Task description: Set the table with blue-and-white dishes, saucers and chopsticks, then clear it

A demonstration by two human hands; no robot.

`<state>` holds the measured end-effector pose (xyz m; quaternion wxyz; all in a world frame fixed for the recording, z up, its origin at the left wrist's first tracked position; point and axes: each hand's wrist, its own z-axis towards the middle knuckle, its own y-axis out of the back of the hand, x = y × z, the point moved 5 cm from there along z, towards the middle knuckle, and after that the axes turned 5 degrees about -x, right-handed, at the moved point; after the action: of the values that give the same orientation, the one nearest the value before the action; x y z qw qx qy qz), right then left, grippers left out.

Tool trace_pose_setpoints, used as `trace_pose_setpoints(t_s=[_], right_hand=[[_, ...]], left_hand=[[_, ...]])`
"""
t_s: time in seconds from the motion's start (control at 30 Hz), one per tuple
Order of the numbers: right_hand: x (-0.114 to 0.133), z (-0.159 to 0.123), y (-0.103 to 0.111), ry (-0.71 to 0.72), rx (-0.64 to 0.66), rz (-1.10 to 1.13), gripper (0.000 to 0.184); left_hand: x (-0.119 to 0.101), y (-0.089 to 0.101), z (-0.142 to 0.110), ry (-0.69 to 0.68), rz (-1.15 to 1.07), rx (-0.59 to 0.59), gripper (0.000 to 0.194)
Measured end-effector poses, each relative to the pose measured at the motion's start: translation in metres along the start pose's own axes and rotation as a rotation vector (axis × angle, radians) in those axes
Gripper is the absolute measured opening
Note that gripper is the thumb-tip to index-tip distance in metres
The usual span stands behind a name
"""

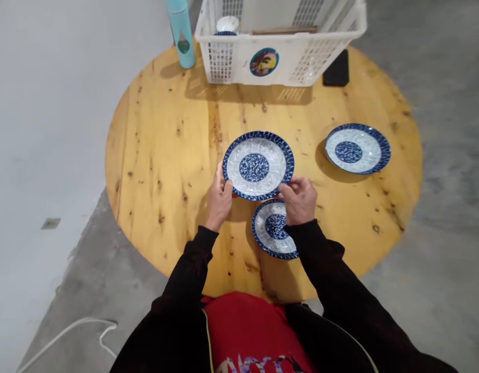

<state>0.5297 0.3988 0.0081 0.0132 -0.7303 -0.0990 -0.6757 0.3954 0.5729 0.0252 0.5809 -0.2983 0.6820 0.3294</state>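
Between my two hands is a blue-and-white plate with a dark blue rim and a speckled blue centre. My left hand grips its left edge, thumb on top of the rim. At the lower right edge, my right hand pinches the rim with the thumb above; the fingers beneath are partly hidden. A second matching plate lies on the table just below the held one, partly covered by my right hand and sleeve. Off to the right sits a third similar plate.
The round wooden table holds a white plastic basket at the back, with a white bowl and wooden sticks inside. A light blue bottle stands left of the basket; a black flat object lies at its right.
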Motion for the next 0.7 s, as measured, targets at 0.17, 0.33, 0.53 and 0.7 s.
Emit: trace_pose_setpoints(t_s=[0.17, 0.33, 0.53, 0.7], right_hand=[[-0.004, -0.075, -0.009, -0.142, 0.232, -0.021, 0.03], [-0.018, -0.153, -0.02, -0.225, 0.417, -0.049, 0.021], [-0.038, -0.213, -0.027, -0.344, 0.404, 0.005, 0.023], [-0.044, -0.237, -0.025, -0.34, 0.371, -0.008, 0.023]], left_hand=[[0.008, 0.068, -0.057, 0.176, -0.011, -0.029, 0.064], [0.028, 0.13, -0.106, 0.22, 0.06, -0.077, 0.058], [0.054, 0.172, -0.137, 0.292, 0.093, -0.046, 0.061], [0.069, 0.187, -0.144, 0.336, 0.119, 0.016, 0.067]])
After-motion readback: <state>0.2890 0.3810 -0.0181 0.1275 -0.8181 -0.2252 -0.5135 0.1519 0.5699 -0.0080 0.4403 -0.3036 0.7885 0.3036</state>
